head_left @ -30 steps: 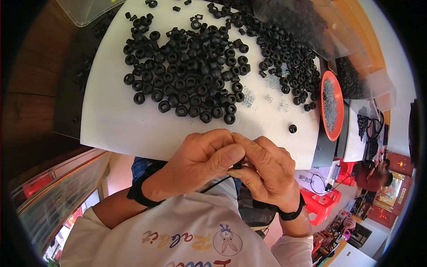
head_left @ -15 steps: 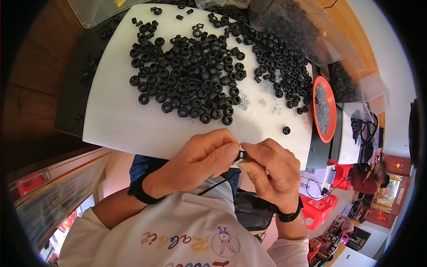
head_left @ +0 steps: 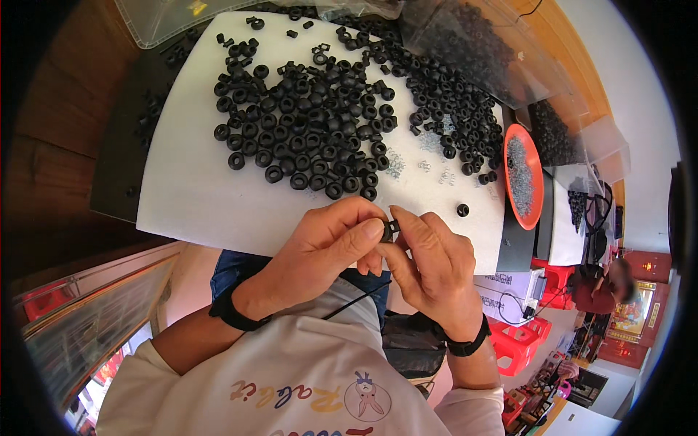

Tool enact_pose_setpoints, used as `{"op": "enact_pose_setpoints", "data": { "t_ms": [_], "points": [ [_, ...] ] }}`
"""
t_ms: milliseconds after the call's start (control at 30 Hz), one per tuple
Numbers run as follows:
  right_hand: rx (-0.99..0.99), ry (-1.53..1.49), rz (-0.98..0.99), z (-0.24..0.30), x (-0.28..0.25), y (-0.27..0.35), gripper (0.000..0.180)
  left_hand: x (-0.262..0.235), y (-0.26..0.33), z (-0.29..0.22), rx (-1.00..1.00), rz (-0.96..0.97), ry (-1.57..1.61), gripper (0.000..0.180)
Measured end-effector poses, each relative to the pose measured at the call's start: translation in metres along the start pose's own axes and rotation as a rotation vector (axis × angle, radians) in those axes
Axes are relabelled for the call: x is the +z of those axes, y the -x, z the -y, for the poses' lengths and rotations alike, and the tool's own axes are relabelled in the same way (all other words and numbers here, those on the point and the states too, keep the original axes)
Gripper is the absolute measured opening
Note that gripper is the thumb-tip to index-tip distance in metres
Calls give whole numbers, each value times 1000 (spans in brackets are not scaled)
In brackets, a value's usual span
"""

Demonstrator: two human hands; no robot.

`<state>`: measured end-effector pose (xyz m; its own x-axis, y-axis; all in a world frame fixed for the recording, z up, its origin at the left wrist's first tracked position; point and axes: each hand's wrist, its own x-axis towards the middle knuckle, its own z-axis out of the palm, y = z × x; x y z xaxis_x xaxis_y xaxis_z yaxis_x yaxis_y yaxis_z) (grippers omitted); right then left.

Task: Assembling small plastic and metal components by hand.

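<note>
Above the near edge of the table, my left hand (head_left: 338, 236) pinches a small black plastic cord lock (head_left: 391, 230) between thumb and fingers. The cord lock's square, slotted end points to the right. My right hand (head_left: 436, 261) closes in on that end, its index finger above and its thumb below; its exact contact is partly hidden. A big heap of round black cord-lock parts (head_left: 305, 123) lies beyond my hands. One lone black part (head_left: 462, 210) sits to the right of them. Small metal springs (head_left: 395, 164) are scattered beside the heap.
An orange-red oval dish (head_left: 539, 185) of springs stands at the table's right edge. More small black parts (head_left: 454, 94) spread at the far right, by a clear plastic bin (head_left: 552, 80). The white tabletop (head_left: 196, 196) has a dark board along its left side. Red stools (head_left: 518, 341) stand behind on the right.
Both hands have moved slightly up and away from my body with the cord lock. The cord lock is turned a little, and the right fingertips sit further apart around it.
</note>
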<state>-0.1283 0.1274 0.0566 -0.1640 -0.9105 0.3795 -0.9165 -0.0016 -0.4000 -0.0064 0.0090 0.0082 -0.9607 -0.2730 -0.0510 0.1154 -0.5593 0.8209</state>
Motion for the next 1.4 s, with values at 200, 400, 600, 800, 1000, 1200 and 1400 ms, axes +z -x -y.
{"op": "enact_pose_setpoints", "data": {
  "t_ms": [200,400,600,800,1000,1200,1400],
  "points": [
    [100,-28,47,1,-1,2,41,0,0,4,-1,-2,31,24],
    [65,152,82,4,1,0,42,6,-2,1,43,-63,-161,21],
    [50,283,67,8,11,0,42,5,-4,6,110,-126,-405,21],
    [94,123,75,4,8,-3,39,7,-3,6,97,-151,-295,24],
    [198,3,-9,0,7,3,39,7,-4,3,58,-114,-210,26],
    [130,55,52,-5,2,0,41,3,-4,6,12,-79,-67,27],
    [181,24,70,-2,-3,-2,41,4,-4,8,39,-91,-60,26]
  ]
}}
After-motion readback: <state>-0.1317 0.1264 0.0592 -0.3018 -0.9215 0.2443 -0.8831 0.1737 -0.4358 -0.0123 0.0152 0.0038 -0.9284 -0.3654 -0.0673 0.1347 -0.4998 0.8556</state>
